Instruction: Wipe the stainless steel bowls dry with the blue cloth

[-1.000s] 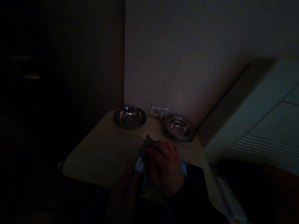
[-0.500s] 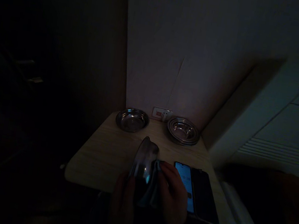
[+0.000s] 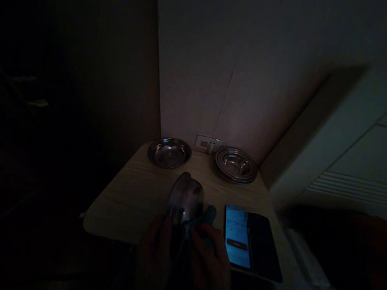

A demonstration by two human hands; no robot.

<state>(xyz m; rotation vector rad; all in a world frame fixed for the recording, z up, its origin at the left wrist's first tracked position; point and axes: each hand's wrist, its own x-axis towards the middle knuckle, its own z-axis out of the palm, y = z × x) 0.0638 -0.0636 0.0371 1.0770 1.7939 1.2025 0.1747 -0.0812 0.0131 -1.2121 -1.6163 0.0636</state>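
Note:
A shiny metal bowl (image 3: 185, 199) is tipped on its side over the table's front edge, its bottom turned to the right. My left hand (image 3: 156, 251) grips the bowl's rim from the lower left. In my right hand (image 3: 210, 264) is a bluish cloth (image 3: 209, 215), bunched in closed fingers and pressed against the outside of the bowl. The dim light hides the bowl's lower part and some of the fingers.
On the wooden table (image 3: 118, 211) a metal bowl (image 3: 169, 153) stands at the back left. Several nested metal bowls (image 3: 236, 165) stand at the back right. A lit phone (image 3: 237, 239) in an open case lies at the right, and a wall socket (image 3: 208, 144) is behind.
My right hand and the cloth have moved down and slightly left along the bowl's side. The cloth's end now sticks up above the fingers. The view has shifted a little.

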